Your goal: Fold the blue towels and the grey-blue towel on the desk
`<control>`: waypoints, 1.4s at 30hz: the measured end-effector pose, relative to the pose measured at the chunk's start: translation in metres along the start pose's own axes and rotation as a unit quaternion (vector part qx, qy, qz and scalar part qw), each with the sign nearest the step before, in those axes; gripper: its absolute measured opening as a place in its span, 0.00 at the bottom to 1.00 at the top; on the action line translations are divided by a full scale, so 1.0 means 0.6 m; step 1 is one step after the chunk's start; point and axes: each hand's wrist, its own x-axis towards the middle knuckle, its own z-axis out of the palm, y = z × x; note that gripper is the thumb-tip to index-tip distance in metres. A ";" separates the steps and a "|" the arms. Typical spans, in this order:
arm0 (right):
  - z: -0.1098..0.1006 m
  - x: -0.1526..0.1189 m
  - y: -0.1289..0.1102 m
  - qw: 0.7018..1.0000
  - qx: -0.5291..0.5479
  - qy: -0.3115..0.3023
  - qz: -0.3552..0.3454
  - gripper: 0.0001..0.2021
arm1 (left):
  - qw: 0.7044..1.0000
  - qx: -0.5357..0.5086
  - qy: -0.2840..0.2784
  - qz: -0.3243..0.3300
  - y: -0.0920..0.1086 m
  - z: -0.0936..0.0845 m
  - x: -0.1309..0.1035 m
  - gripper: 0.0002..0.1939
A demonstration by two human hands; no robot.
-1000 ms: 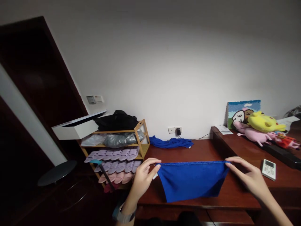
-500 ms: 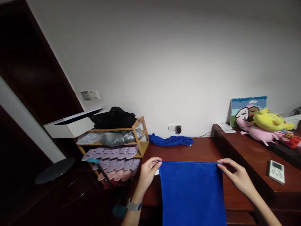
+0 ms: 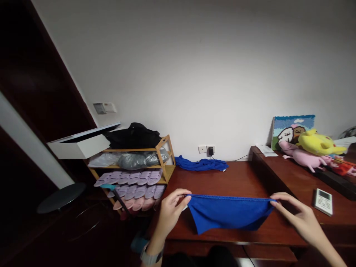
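Observation:
A blue cloth [image 3: 230, 213] is stretched by its top edge between my two hands, above the front part of the reddish-brown wooden table [image 3: 239, 181]. My left hand [image 3: 174, 207] pinches the cloth's left corner between thumb and fingers; a small white tag shows beside the thumb. At the right corner, my right hand [image 3: 294, 211] grips the same edge in a pinch. The cloth's lower part swings away, so it looks short. More blue cloth [image 3: 201, 164] lies bunched at the back of the table against the wall.
Left of the table stands a wooden rack [image 3: 167, 159] with lilac and pink slippers, a black bag [image 3: 135, 135] and a white box [image 3: 80, 146]. On the raised right surface are a white calculator-like device [image 3: 323, 201], plush toys [image 3: 319, 142] and a picture panel [image 3: 293, 129]. A plug [image 3: 210, 151] sits in the wall.
The cloth hung long and flat before; now its lower part has swung forward over the table. My right hand has moved right, my left slightly left, and the edge sits a little lower.

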 end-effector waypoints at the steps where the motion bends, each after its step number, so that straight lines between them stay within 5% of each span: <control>1: -0.008 -0.004 -0.006 1.000 0.002 0.007 0.009 0.21 | 1.000 0.000 0.000 0.012 0.018 -0.002 -0.007 0.09; 7: -0.020 0.004 -0.030 0.992 0.064 -0.005 0.107 0.26 | 0.999 -0.018 -0.008 0.034 0.073 0.006 -0.024 0.07; 10: 0.006 0.050 -0.011 0.992 0.069 0.021 0.100 0.28 | 0.999 -0.038 -0.018 0.013 0.051 0.029 -0.007 0.07; 13: 0.056 0.128 0.044 0.997 0.024 0.016 0.069 0.25 | 0.997 -0.057 -0.035 -0.026 -0.007 0.056 0.014 0.08; 16: 0.148 0.218 0.110 0.997 -0.068 -0.034 0.021 0.17 | 0.993 -0.053 -0.055 -0.089 -0.098 0.080 0.020 0.06; 20: 0.346 0.288 0.164 0.982 -0.158 -0.106 -0.007 0.14 | 0.986 -0.009 -0.047 -0.157 -0.248 0.096 -0.011 0.06; 24: 0.544 0.233 0.182 0.969 -0.153 -0.191 -0.015 0.17 | 0.966 0.126 -0.036 -0.222 -0.379 0.078 -0.060 0.05; 27: 0.613 0.126 0.199 0.956 -0.147 -0.252 -0.021 0.20 | 0.945 0.216 -0.032 -0.245 -0.440 0.046 -0.092 0.09; 30: 0.591 0.009 0.241 0.945 -0.166 -0.281 -0.024 0.19 | 0.941 0.241 -0.036 -0.234 -0.469 0.019 -0.113 0.13; 35: 0.441 -0.124 0.349 0.904 -0.376 -0.204 0.026 0.27 | 0.945 0.244 -0.051 -0.213 -0.475 0.010 -0.137 0.12; 38: 0.372 -0.148 0.388 0.873 -0.443 -0.193 0.058 0.30 | 0.941 0.268 -0.046 -0.201 -0.466 0.017 -0.150 0.11; 42: 0.352 -0.129 0.394 0.862 -0.450 -0.229 0.045 0.29 | 0.929 0.326 -0.035 -0.170 -0.449 0.026 -0.165 0.11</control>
